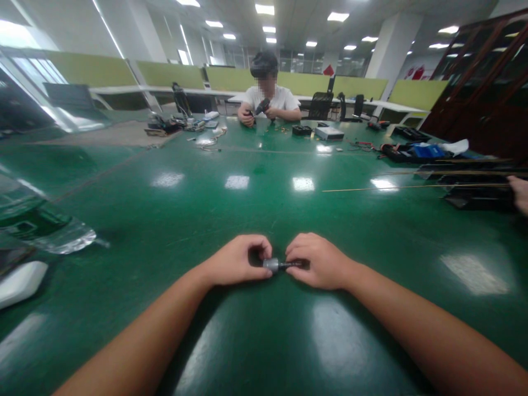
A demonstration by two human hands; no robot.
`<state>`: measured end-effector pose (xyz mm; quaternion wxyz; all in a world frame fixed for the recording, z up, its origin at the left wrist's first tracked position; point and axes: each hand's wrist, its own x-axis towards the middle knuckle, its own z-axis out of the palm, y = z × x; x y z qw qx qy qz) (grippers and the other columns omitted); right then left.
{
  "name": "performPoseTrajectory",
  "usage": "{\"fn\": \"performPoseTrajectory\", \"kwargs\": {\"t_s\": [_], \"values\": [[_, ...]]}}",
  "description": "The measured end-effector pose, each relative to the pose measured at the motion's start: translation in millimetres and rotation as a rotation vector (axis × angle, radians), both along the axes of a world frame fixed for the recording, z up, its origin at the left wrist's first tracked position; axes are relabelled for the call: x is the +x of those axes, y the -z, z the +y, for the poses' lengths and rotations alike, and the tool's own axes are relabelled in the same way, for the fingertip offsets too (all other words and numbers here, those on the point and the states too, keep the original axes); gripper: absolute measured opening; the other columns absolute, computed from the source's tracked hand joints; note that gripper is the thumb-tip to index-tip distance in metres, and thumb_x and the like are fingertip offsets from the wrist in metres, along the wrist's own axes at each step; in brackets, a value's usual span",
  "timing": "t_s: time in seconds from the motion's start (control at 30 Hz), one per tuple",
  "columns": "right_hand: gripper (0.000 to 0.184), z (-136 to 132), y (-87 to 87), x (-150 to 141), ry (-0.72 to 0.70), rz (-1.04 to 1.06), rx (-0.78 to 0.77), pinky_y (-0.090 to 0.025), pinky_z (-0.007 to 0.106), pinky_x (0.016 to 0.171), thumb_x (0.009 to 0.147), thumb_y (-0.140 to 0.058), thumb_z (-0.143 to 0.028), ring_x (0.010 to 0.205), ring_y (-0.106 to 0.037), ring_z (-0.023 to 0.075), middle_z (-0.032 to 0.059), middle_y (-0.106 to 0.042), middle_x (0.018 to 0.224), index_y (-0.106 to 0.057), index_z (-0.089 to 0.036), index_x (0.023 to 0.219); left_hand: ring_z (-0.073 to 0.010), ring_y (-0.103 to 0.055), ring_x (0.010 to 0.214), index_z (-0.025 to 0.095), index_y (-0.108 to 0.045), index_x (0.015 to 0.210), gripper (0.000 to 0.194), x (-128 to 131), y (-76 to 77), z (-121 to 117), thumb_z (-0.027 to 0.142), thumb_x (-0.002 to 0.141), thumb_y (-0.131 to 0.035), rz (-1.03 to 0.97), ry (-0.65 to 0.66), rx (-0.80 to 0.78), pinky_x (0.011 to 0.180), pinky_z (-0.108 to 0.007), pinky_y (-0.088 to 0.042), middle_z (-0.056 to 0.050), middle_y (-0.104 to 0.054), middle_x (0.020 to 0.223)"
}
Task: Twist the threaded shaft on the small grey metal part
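Observation:
Just above the green tabletop (pixel 280 330), my left hand (pixel 235 261) pinches a short grey cylinder (pixel 271 265) between thumb and fingers. A thin dark shaft (pixel 285 265) reaches from the cylinder towards the right. My right hand (pixel 319 261) has its thumb and fingers closed on that shaft, whose far end is partly hidden by the fingers. Cylinder and shaft lie level, in one line. I cannot tell whether they are one piece or what exact kind of part this is.
A clear plastic bottle (pixel 53 228) lies at left, by a white object (pixel 20 283). Across the table a person (pixel 284 102) holds a power drill (pixel 263 106). Thin rods (pixel 371 188) and dark trays (pixel 474 192) are at right, near another person's hand (pixel 518 193).

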<state>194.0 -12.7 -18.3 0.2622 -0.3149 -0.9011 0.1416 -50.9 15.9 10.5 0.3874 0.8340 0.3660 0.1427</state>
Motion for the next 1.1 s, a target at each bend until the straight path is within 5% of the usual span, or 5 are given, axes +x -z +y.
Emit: {"fn": "performPoseTrajectory", "kwargs": {"t_s": [0.6,1.1], "values": [[0.005,-0.2,-0.5,0.6,0.005,0.006,-0.017,-0.047,0.035,0.086,0.082,-0.07,-0.022,0.093,-0.065,0.0201,0.0043,-0.074,0.096,-0.07,-0.019,0.086,-0.0162,-0.058,0.077,0.014,-0.064,0.083,0.025,-0.8,-0.6,1.0,0.019,0.066,-0.082,-0.061,0.023,-0.03,0.071,-0.026,-0.045,0.0,-0.061,0.082],[0.006,1.6,-0.1,0.3,0.004,0.0,-0.017,-0.047,0.034,0.085,0.081,-0.069,-0.022,0.091,-0.065,0.02,0.0043,-0.074,0.095,-0.071,-0.02,0.087,-0.0174,-0.059,0.082,0.014,-0.066,0.082,0.016,-3.1,-1.1,3.8,0.029,0.081,-0.073,-0.116,0.124,0.022,0.077,-0.029,-0.047,-0.003,-0.061,0.087]]}}
